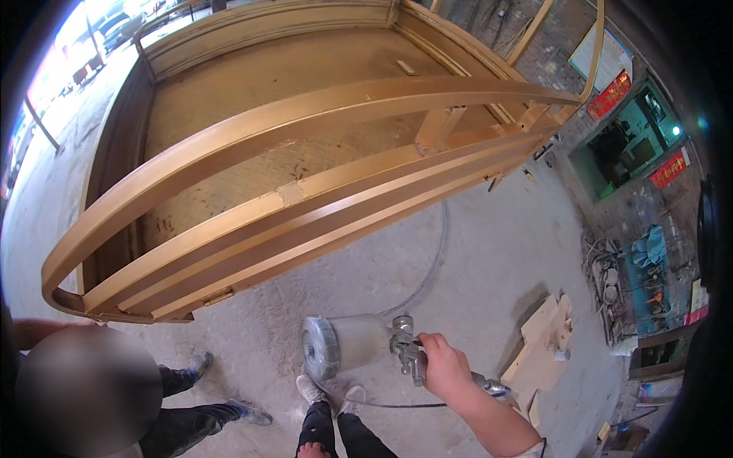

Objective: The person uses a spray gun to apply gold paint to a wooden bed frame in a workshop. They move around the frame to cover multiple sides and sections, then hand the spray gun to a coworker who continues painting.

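In my right hand (447,370) is a paint spray gun (405,347), held out in front of me with the fingers closed round its grip. Its large translucent cup (355,343) points to the left and ends in a ridged grey cap. A metal fitting shows below the hand at the grip's end. My left hand (311,450) hangs low against my dark trousers, cut off by the lower edge, so its fingers are mostly hidden. Beyond the gun stands a big gold-painted metal truck bed (328,202) with curved rails, apart from both hands.
A person (191,416) stands close on my left, one arm near the rail's corner. A hose (435,267) curves over the concrete floor. Flattened cardboard (542,351) lies to the right. Tools and clutter (649,267) line the right wall.
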A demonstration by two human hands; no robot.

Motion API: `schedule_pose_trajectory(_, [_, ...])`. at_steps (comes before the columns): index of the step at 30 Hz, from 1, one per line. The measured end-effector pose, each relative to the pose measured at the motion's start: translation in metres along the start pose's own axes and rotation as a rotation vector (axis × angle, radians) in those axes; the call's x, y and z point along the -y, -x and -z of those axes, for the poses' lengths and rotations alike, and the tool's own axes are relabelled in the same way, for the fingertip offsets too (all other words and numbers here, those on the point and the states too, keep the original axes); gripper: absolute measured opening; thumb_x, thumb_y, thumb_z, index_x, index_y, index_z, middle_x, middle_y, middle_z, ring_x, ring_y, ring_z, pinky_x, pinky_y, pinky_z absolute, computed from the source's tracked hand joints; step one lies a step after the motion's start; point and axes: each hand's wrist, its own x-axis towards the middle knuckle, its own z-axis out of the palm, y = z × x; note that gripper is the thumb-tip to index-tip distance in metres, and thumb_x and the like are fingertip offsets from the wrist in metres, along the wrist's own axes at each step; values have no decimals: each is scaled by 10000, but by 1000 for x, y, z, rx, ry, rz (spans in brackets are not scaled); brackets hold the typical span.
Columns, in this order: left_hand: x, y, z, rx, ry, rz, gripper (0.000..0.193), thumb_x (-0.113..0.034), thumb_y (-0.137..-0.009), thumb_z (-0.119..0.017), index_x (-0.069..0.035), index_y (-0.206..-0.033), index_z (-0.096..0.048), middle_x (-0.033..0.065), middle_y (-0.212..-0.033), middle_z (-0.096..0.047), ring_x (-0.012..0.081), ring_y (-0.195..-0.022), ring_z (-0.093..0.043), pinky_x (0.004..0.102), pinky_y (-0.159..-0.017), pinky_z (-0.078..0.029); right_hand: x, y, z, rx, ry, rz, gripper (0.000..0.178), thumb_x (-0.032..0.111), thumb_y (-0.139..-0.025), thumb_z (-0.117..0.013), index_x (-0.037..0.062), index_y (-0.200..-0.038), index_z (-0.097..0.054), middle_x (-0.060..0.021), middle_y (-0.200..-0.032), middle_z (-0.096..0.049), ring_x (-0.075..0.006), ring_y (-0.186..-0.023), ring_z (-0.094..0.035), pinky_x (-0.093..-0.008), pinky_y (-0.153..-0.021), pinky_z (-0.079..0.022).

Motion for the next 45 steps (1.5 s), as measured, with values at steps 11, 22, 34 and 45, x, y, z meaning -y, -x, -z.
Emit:
schedule_pose_trajectory(11, [10,-1,-10,-51,-39,-59,357,-288,-809,-632,-43,-1064,-585,216,-1028,-583,405,-971,-568,501,-847,-485,32,-46,74,-404,160,122,340,92,-829,-633,78,-1150,-524,-121,-1012,-588,-333,-716,-657,-428,-602,-535])
schedule_pose_trajectory(22, [12,-6,-6,7,8,11,357,-289,-836,-602,-23,-1073,-581,252,-1075,-581,419,-1014,-562,507,-884,-468,52,-109,83,-319,298,53,226,140,-867,-606,99,-1075,-525,-116,-980,-597,-359,-738,-649,-467,-643,-523])
schedule_pose_trajectory(34, [11,-6,4,69,-7,40,371,-269,-847,-579,-15,-1116,-576,250,-1127,-567,414,-1074,-538,491,-935,-446,83,-89,148,-505,260,88,300,54,-798,-668,99,-1065,-538,-127,-977,-600,-367,-831,-633,-470,-693,-511])
schedule_pose_trajectory(45, [4,-1,14,30,25,23,351,-241,-818,-603,-26,-1095,-592,248,-1104,-570,422,-1054,-541,505,-914,-454,53,-97,93,-376,307,-88,183,69,-820,-634,77,-993,-576,-146,-953,-617,-385,-827,-630,-468,-694,-508])
